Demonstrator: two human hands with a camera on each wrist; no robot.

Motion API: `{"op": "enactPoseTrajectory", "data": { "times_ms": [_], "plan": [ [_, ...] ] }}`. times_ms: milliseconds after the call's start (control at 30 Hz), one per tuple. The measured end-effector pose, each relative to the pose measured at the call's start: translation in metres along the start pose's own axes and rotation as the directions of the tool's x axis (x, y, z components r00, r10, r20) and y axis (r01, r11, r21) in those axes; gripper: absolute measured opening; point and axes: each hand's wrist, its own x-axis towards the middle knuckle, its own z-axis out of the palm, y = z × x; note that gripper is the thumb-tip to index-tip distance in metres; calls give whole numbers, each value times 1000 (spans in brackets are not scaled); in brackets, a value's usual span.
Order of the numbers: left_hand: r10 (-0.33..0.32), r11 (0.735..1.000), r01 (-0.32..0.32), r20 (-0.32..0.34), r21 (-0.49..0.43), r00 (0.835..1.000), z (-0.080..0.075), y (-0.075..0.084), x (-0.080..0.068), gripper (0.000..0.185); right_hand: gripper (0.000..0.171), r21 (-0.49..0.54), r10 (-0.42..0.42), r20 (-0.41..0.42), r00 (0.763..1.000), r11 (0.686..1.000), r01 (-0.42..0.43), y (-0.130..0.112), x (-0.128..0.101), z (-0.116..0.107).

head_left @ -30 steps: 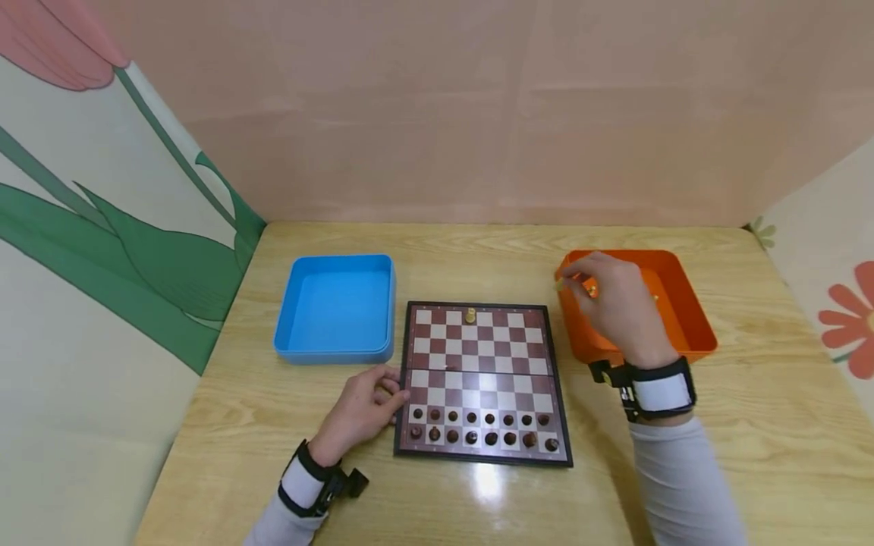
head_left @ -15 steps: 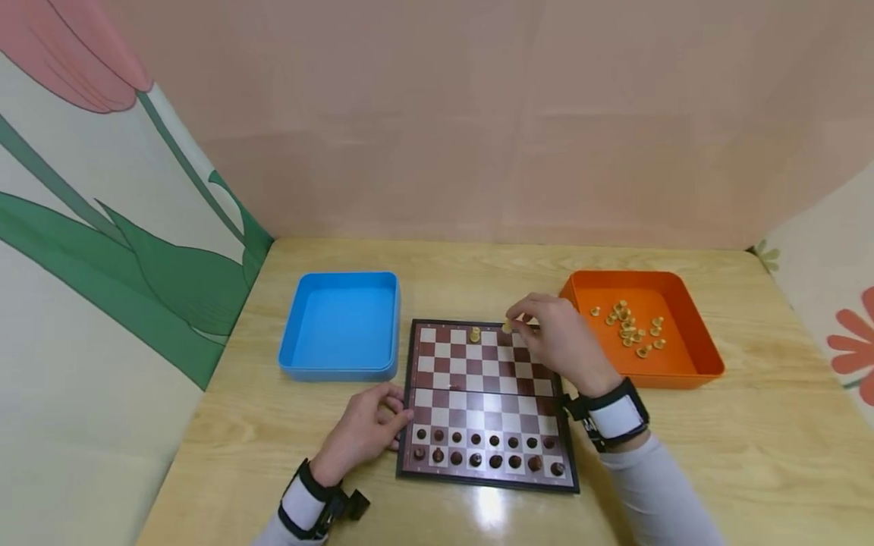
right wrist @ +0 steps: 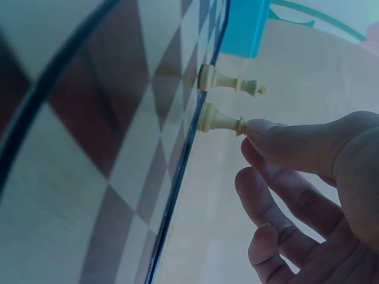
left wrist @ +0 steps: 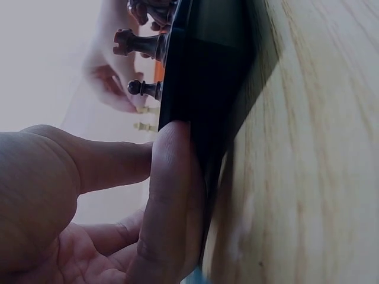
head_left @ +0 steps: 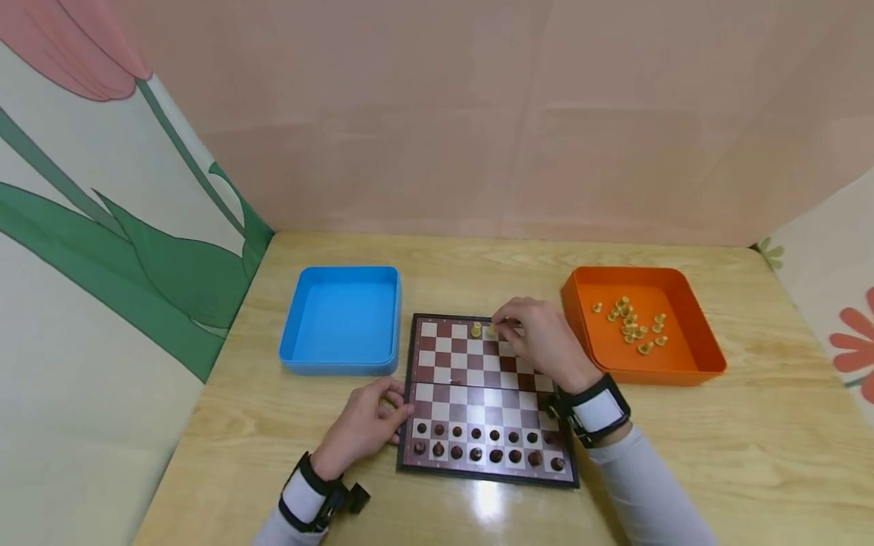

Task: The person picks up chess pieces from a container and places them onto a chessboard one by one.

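Observation:
The magnetic-looking chessboard lies flat, with two rows of dark chess pieces along its near side. My left hand holds the board's left edge between thumb and fingers, close to a dark rook and a pawn. Over the far row, my right hand pinches a pale chess piece by its top between thumb and index finger. Its base is right at the board surface, and the fingertips hide its head. Beside it stands a pale king with a small cross on top.
To the right, an orange tray contains several loose pale chess pieces. A blue tray stands left of the board's far corner. Behind the wooden table rises a pinkish backdrop.
From the orange tray, my right hand has brought a pale chess piece left to the board's far row, beside the king. My left hand has kept its hold on the board's edge.

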Motion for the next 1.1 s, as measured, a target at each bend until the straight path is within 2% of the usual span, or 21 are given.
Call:
{"op": "enactPoseTrajectory", "data": {
  "times_ms": [433, 733, 900, 1100],
  "plan": [
    [25, 1000, -25, 3, 7, 1000, -1, 1, 3, 30, 8, -11, 5, 13, 1000, 1000, -5, 5, 1, 3],
    [-6, 1000, 6, -6, 0, 1000, 1, 0, 0, 30, 11, -14, 12, 36, 999, 1000, -12, 0, 0, 5],
    [-14, 1000, 14, -5, -3, 1000, 1, 1, -1, 30, 13, -17, 17, 33, 999, 1000, -17, 0, -2, -7],
    [-11, 1000, 11, -5, 7, 1000, 1, 1, -1, 30, 11, -17, 8, -60, 998, 1000, -9, 16, -7, -33]
  ]
}}
